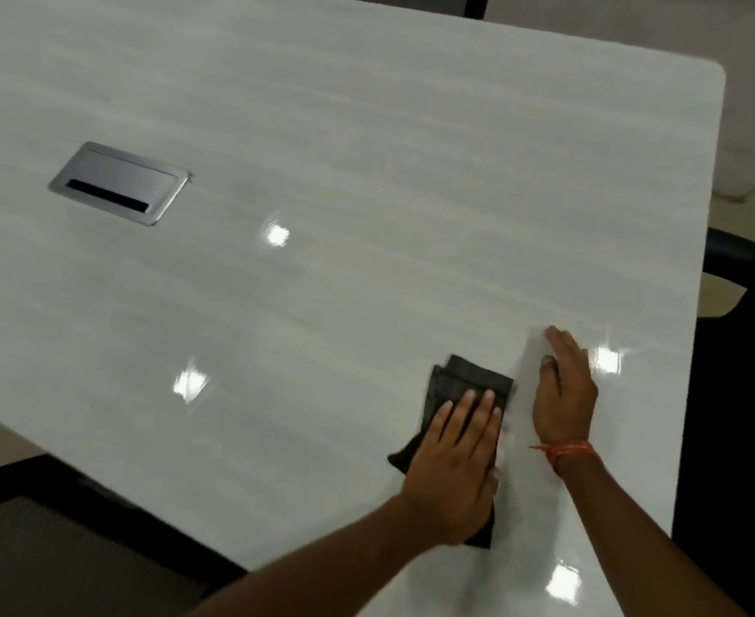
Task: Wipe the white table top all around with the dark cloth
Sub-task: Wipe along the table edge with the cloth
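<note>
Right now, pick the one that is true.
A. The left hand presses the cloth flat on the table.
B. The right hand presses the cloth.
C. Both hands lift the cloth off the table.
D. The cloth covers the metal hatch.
A: the left hand lies with straight fingers on the cloth, while the right hand rests flat on the bare table beside it, far from the hatch.

We see a glossy white surface (367, 171) with faint pale grey streaks running across it and bright white glints of reflected light. The folded cloth (469, 385) is dark charcoal, nearly black, and the cable hatch (119, 182) is brushed silver with a black slot. A red-orange thread (567, 452) circles our right wrist.
</note>
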A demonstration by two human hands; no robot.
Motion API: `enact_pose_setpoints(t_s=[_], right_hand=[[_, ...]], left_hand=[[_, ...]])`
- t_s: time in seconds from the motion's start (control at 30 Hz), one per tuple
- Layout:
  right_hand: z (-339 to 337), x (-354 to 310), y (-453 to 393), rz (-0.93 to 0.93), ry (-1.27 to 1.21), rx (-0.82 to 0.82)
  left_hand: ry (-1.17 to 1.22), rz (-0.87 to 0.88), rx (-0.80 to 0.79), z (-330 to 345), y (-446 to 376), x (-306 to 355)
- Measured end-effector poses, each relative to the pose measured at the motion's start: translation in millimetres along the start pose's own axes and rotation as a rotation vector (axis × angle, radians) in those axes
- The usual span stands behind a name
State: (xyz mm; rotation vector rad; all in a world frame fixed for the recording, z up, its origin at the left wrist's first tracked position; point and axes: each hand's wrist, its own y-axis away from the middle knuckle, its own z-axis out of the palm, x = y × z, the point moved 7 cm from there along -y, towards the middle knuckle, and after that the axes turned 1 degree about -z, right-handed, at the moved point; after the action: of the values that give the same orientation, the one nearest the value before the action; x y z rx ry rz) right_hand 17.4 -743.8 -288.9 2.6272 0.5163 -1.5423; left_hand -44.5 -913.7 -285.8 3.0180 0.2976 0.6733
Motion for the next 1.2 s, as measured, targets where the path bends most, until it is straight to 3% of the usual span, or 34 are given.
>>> enact_pose_setpoints(t_s=[0.1,0.17,0.23,0.33,0.5,0.67,0.8,0.97,1.07,1.2], right_hand=[[4.6,-26.0,31.6,-0.075,0.04,-0.083],[21.6,-46.2,71.6,-0.177,0.175,-0.21],[42.3,-55.6,114.5,-0.221,0.377,-0.321],[66.0,-58.6,146.0,-0.193,0.697,-0.361],[131.0,-98.2,151.8,-0.17,0.779,-0.405],[205.5,-153.3,245.6,-0.468,0.757,-0.587],[183.2,-142.1,280.5,-0.528,0.821,-0.675],[169.9,-140.5,274.4,-0.432,0.852,-0.672],[236.9,-183.4,274.3,-0.506,0.818,-0.673],[384.0,-266.2,299.5,-0.72,0.701,-0.775]], left_hand=[[0.443,-0.131,0.012,-17.8,9.3,-8.8],[0.732,-0.298,0.124,-45.2,8.4,-33.8],[0.806,-0.465,0.271,-74.0,17.5,-67.0],[0.785,-0.599,0.336,-96.9,51.0,-112.6],[0.745,-0.665,0.369,-120.0,130.4,-177.4],[0.728,-0.722,0.449,-160.6,219.7,-233.4],[0.727,-0.728,0.478,-190.2,283.7,-282.1],[0.747,-0.817,0.544,-215.5,324.1,-352.8],[0.74,-0.802,0.548,-220.4,327.4,-381.1],[0.71,-0.822,0.562,-232.1,329.0,-412.8]])
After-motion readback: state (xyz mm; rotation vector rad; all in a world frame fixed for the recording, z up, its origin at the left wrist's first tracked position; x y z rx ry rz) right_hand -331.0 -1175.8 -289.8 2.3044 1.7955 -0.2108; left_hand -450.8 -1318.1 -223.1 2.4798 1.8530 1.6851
